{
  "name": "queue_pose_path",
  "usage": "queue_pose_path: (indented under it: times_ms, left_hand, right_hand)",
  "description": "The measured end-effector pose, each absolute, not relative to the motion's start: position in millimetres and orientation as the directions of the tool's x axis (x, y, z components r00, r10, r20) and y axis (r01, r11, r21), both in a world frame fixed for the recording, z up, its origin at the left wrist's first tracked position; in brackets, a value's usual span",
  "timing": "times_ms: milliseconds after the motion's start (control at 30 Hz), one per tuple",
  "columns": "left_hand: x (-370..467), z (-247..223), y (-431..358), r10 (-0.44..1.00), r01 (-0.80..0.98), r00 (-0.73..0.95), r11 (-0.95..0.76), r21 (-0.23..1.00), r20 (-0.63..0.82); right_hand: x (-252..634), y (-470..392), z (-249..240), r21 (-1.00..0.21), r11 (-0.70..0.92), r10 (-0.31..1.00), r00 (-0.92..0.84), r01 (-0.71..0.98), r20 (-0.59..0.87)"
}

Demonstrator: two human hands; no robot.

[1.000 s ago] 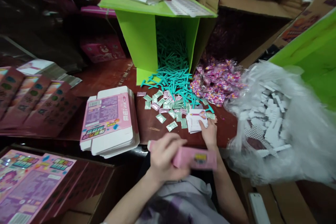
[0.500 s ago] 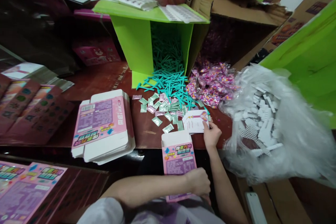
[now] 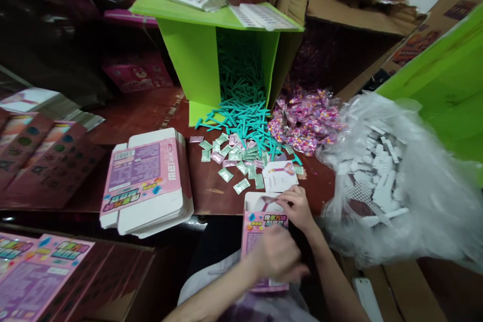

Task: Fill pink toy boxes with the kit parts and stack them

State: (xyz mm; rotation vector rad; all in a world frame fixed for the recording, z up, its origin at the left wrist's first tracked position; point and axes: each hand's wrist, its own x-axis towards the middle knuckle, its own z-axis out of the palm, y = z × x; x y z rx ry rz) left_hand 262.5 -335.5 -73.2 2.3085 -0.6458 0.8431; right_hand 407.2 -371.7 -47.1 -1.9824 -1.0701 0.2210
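A pink and purple printed carton (image 3: 249, 234) stands upright close to my body, its white top flap raised. At its open top, my right hand (image 3: 299, 207) pinches a printed white card (image 3: 266, 203), which is partly inside the carton. My left hand (image 3: 279, 254), smeared by motion, is in front of the carton and hides much of its printed face; its fingers are not clear. More printed cards (image 3: 279, 176) lie on the table just beyond the carton. Small green and pink sachets (image 3: 225, 175) are scattered beside them.
Teal plastic hammers (image 3: 245, 118) spill from a green box (image 3: 188, 65). Bags of colourful beads (image 3: 302, 121) lie right of them, before a cardboard box (image 3: 354, 15). A clear bag of white pieces (image 3: 385, 171) sits right. Flat cartons (image 3: 145, 176) are stacked left.
My right hand has come toward me from the card pile with a card, now at the carton's opening. My left hand has shifted up across the carton, which has moved slightly right.
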Motion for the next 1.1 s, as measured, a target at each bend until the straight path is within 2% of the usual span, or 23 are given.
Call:
queue_pose_path:
  times_ms: [33, 67, 100, 133, 167, 267, 367, 400, 467, 567, 633, 733, 867, 1100]
  left_hand:
    - [261.8, -62.7, -309.8, -0.071, -0.486, 0.726, -0.757, 0.437, 0.684]
    - [261.3, -55.4, -281.2, 0.153, -0.289, 0.763, -0.788, 0.543, 0.628]
    - [261.1, -52.2, -251.4, 0.414, -0.060, 0.729, -0.754, 0.654, 0.545]
    - [261.2, -53.5, -222.4, 0.610, 0.135, 0.649, -0.680, 0.721, 0.454]
    - [261.7, -58.8, -196.3, 0.687, 0.262, 0.620, -0.636, 0.725, 0.379]
    - [263.0, -88.9, -146.8, 0.704, 0.436, 0.671, -0.628, 0.645, 0.231]
    - [263.7, -112.8, -138.6, 0.699, 0.439, 0.682, -0.625, 0.646, 0.213]
    - [264.5, -115.9, -140.4, 0.699, 0.415, 0.677, -0.621, 0.665, 0.231]
    - [268.1, -115.4, -143.6, 0.722, 0.362, 0.636, -0.590, 0.722, 0.272]
    - [280.7, -107.2, -138.6, 0.793, 0.299, 0.530, -0.506, 0.809, 0.299]
    - [294.1, -102.9, -127.6, 0.837, 0.281, 0.475, -0.437, 0.855, 0.271]
    - [321.7, -102.2, -105.9, 0.839, 0.298, 0.506, -0.386, 0.873, 0.198]
    - [368.5, -109.5, -84.0, 0.755, 0.343, 0.637, -0.457, 0.821, 0.154]
    - [414.5, -123.2, -84.3, 0.785, 0.434, 0.589, -0.507, 0.745, 0.192]
  right_hand:
    - [404.0, -373.8, -45.3, -0.719, -0.271, 0.796, 0.569, 0.640, 0.206]
    - [403.0, -376.1, -43.4, -0.694, -0.270, 0.827, 0.530, 0.668, 0.188]
    - [405.2, -379.0, -41.6, -0.666, -0.278, 0.838, 0.513, 0.692, 0.183]
    - [411.2, -382.8, -39.8, -0.630, -0.306, 0.827, 0.527, 0.713, 0.195]
    - [421.3, -387.7, -38.0, -0.587, -0.360, 0.790, 0.571, 0.725, 0.221]
    - [470.7, -411.3, -33.1, -0.415, -0.654, 0.515, 0.774, 0.632, 0.368]
    - [524.6, -443.7, -31.1, -0.247, -0.920, 0.148, 0.852, 0.305, 0.502]
    - [538.6, -454.2, -31.9, -0.196, -0.955, 0.097, 0.860, 0.222, 0.501]
    - [559.2, -472.2, -35.8, -0.055, -0.979, 0.159, 0.898, 0.199, 0.410]
    - [577.8, -490.8, -44.3, 0.191, -0.906, 0.413, 0.888, 0.378, 0.201]
    - [588.5, -499.0, -48.3, 0.293, -0.843, 0.506, 0.850, 0.452, 0.145]
    - [605.5, -506.5, -48.6, 0.340, -0.770, 0.598, 0.796, 0.540, 0.090]
    - [621.1, -507.2, -40.4, 0.389, -0.670, 0.707, 0.703, 0.632, 0.075]
    - [626.2, -505.5, -30.8, 0.371, -0.579, 0.808, 0.573, 0.726, 0.138]
